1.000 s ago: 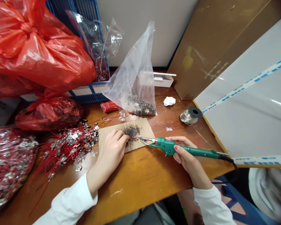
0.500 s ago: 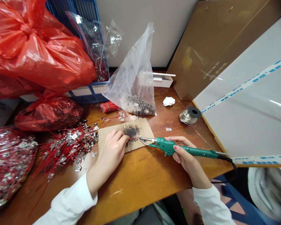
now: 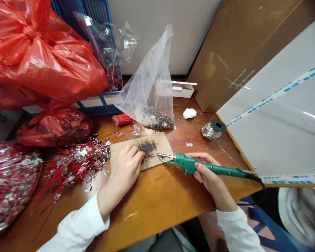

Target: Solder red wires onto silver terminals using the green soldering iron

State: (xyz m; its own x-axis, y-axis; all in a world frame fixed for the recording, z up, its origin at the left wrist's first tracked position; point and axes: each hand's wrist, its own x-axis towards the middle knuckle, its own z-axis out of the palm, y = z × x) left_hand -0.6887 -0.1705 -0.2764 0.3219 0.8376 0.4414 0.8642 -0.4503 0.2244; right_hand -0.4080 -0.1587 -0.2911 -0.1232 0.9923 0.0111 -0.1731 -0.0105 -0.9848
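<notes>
My right hand [image 3: 208, 174] grips a green soldering iron [image 3: 199, 167] whose metal tip points left onto a scorched piece of cardboard [image 3: 141, 148]. My left hand [image 3: 126, 167] rests on that cardboard with fingers pinched on a thin red wire piece at the iron's tip. A pile of red wires with silver metal tabs [image 3: 73, 161] lies just left of my left hand. A spool of solder wire [image 3: 213, 130] sits behind the iron.
Red plastic bags [image 3: 39, 56] and a blue crate [image 3: 99, 101] fill the left and back. A clear bag of small metal parts [image 3: 153, 94] stands behind the cardboard. A brown and white panel [image 3: 265, 87] leans at the right. The wooden table's edge [image 3: 173, 220] is near me.
</notes>
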